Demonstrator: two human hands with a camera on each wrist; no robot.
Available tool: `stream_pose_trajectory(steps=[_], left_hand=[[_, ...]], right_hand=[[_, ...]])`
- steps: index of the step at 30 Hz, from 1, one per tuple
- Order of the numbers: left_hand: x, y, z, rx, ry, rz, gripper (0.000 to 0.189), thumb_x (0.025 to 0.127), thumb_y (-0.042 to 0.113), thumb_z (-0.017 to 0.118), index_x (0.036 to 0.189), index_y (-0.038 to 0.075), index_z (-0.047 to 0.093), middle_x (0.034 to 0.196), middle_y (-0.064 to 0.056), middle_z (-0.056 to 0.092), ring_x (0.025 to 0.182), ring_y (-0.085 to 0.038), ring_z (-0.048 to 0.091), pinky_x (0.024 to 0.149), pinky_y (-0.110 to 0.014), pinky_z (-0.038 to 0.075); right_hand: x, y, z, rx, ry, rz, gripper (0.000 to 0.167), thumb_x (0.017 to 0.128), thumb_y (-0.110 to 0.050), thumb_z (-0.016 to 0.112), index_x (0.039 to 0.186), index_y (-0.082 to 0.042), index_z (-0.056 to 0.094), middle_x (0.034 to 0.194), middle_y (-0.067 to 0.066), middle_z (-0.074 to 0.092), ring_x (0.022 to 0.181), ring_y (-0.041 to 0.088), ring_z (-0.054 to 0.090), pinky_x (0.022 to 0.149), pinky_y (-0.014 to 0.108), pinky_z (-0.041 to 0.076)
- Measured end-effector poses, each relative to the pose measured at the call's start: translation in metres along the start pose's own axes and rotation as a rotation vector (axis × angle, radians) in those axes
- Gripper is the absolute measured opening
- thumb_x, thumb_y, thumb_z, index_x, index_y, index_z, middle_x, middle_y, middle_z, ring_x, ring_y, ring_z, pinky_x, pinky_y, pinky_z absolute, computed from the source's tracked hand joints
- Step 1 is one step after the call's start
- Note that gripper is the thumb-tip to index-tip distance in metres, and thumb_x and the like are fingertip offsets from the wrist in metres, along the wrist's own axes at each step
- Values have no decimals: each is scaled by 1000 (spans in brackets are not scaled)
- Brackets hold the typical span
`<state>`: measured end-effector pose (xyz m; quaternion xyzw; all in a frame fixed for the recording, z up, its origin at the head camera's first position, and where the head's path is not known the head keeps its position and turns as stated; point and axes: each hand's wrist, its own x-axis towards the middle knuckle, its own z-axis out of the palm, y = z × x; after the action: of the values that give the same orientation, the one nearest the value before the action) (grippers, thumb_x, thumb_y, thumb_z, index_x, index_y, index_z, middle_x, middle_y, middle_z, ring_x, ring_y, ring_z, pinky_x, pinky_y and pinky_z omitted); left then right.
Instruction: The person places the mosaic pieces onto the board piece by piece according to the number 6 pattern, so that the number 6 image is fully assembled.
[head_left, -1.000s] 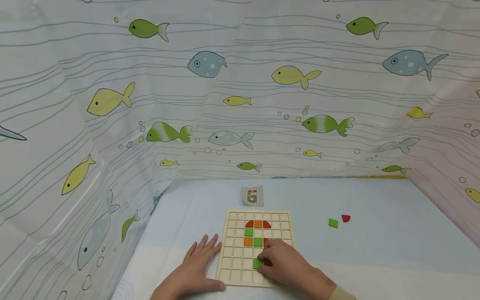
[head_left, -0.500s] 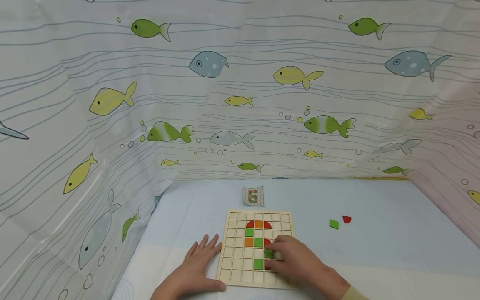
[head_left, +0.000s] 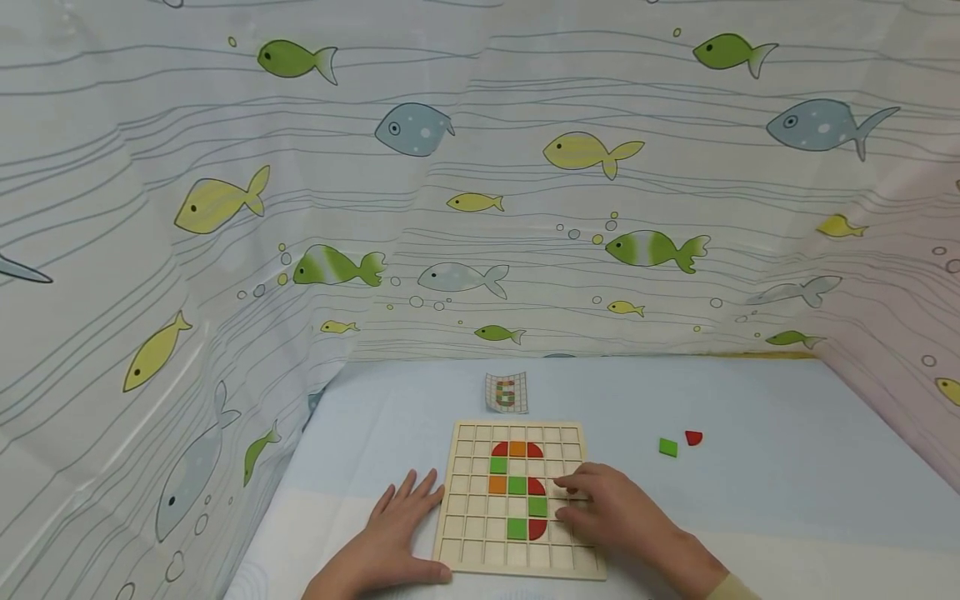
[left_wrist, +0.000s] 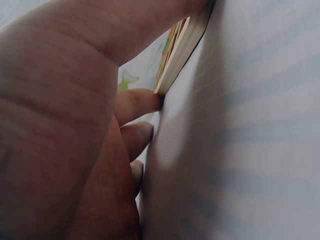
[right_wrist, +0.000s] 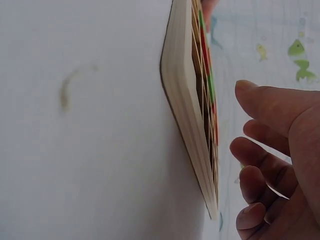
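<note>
A wooden grid board (head_left: 472,551) lies on the table, with red, orange and green tiles set in its squares. My left hand (head_left: 393,533) rests flat beside it, fingers spread, the thumb at the near left corner; in the left wrist view the index fingertip meets the board's edge. Over the board's right side hovers my right hand (head_left: 615,510), fingers loosely bent, holding nothing. Just left of its fingertips sits a green square tile (head_left: 537,507), between a rounded red tile (head_left: 536,486) above and another rounded red tile (head_left: 537,529) below.
Behind the board lies a small pattern card (head_left: 506,392) showing a coloured figure on a grid. To the right, a loose green tile (head_left: 668,447) and a rounded red tile (head_left: 693,437) lie on the cloth. A fish-printed curtain (head_left: 525,275) surrounds the table's back and sides.
My right hand has set the green tile in the square between the two right-hand red tiles, let it go and drawn back to the right. The left hand has stayed put.
</note>
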<state>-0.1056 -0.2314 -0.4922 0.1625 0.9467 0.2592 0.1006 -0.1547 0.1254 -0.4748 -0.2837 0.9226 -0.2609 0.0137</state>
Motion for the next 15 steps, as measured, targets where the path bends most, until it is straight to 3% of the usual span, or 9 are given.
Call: stream_pose_trajectory(steps=[15], left_hand=[[-2,4,-1,-18,5,5,111,66,73,75,150,8,43,161,-10,24,148,-41,7,113,-65,5]], right_hand=[[-8,24,-11,-1,106,110,37,82,-29,81,116,-17,74,94,-16,61,76,2,50,67,23,48]])
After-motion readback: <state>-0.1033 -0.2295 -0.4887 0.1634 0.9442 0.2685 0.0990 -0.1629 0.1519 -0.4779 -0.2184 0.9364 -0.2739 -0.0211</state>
